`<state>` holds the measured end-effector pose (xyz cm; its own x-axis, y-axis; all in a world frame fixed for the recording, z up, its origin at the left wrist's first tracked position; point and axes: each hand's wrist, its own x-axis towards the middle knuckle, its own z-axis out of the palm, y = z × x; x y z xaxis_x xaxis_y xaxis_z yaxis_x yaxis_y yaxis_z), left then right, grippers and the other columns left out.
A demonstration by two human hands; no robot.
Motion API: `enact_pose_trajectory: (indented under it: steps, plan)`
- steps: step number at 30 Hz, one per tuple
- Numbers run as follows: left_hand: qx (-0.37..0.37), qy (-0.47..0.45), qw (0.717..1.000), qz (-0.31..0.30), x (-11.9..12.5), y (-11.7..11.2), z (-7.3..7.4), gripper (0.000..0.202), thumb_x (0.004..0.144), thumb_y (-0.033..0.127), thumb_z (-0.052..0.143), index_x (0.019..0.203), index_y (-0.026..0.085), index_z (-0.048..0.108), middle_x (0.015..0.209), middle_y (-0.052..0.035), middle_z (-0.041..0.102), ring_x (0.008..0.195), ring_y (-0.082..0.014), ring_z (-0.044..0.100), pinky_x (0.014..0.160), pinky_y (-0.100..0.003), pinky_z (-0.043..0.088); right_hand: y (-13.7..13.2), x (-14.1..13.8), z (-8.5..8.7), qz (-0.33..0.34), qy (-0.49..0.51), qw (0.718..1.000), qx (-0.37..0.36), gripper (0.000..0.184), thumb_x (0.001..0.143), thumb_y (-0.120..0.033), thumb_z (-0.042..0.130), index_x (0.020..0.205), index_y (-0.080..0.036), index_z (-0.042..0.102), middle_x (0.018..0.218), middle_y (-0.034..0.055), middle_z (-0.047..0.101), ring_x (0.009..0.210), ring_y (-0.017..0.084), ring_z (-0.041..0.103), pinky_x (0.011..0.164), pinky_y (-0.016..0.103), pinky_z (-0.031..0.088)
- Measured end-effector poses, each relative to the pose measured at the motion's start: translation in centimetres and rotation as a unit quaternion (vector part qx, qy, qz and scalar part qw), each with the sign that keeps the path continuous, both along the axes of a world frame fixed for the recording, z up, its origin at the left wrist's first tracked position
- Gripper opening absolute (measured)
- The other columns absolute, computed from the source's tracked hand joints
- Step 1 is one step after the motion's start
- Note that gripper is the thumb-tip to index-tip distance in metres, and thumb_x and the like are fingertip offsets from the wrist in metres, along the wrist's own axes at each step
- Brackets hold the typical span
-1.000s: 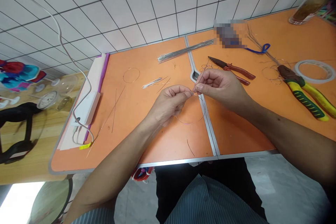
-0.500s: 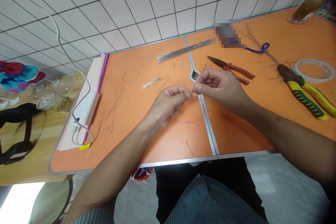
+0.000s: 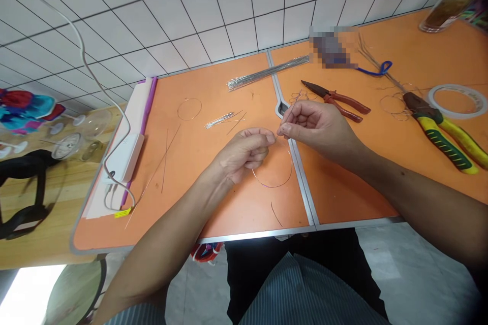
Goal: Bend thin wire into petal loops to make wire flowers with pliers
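Pinched a thin wire loop (image 3: 272,187) by its top between closed fingertips of left hand (image 3: 244,152), left of table seam (image 3: 304,188), and right hand (image 3: 314,122), over the seam; hung it below both, seam-side

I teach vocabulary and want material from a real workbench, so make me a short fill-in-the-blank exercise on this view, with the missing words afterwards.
1. The left hand and the right hand are above a table whose top is ____.
2. The wire hanging below the hands is curved rather than ____.
3. In the picture, the yellow-and-green pliers lie to the ____ of the red-handled pliers.

Missing words: orange; straight; right.
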<state>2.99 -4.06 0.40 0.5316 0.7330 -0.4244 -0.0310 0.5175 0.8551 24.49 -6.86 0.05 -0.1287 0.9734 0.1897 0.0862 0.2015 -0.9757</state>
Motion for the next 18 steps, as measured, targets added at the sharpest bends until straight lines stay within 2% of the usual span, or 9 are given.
enact_pose_trajectory:
  steps: [5, 10, 12, 18]
  plan:
    - [-0.013, -0.028, 0.999, -0.013, -0.1, 0.2, -0.5, 0.033, 0.072, 0.03, 0.095, 0.074, 0.02, 0.064, 0.058, 0.0109, 0.03, 0.049, -0.0041, 0.02, 0.042, -0.018, 0.017, -0.1, -0.1, 0.1, 0.0, 0.012, 1.0, -0.007, 0.016, 0.092, -0.021, 0.086, 0.083, -0.026, 0.073, 0.085, 0.0017, 0.079, 0.079, 0.018, 0.071, 0.072, 0.034, 0.058]
    - [0.049, -0.032, 0.998, -0.001, 0.2, 0.2, -1.1, 0.036, 0.071, 0.04, 0.102, 0.08, 0.019, 0.073, 0.065, 0.0051, 0.052, 0.056, -0.0066, 0.044, 0.051, -0.019, 0.041, -0.1, 0.0, 0.3, -0.023, 0.011, 1.0, 0.015, 0.017, 0.09, -0.017, 0.085, 0.082, -0.026, 0.073, 0.079, 0.0001, 0.077, 0.074, 0.018, 0.072, 0.067, 0.033, 0.059]
    - [0.078, -0.03, 0.997, -0.001, 0.2, 0.2, -1.2, 0.037, 0.071, 0.042, 0.103, 0.081, 0.019, 0.076, 0.069, 0.0034, 0.058, 0.059, -0.0077, 0.049, 0.056, -0.021, 0.047, -0.2, 0.0, 0.4, -0.025, 0.016, 0.999, 0.018, 0.018, 0.089, -0.017, 0.086, 0.082, -0.026, 0.072, 0.077, -0.0005, 0.077, 0.073, 0.018, 0.073, 0.069, 0.034, 0.061]
    - [0.129, -0.026, 0.991, 0.01, 0.1, 0.1, -1.3, 0.033, 0.076, 0.044, 0.101, 0.083, 0.019, 0.08, 0.071, 0.0018, 0.059, 0.06, -0.0076, 0.044, 0.052, -0.021, 0.035, -0.3, -0.1, 0.7, -0.027, 0.018, 0.999, 0.018, 0.017, 0.09, -0.014, 0.083, 0.083, -0.026, 0.072, 0.078, -0.0005, 0.078, 0.075, 0.018, 0.076, 0.073, 0.035, 0.065]
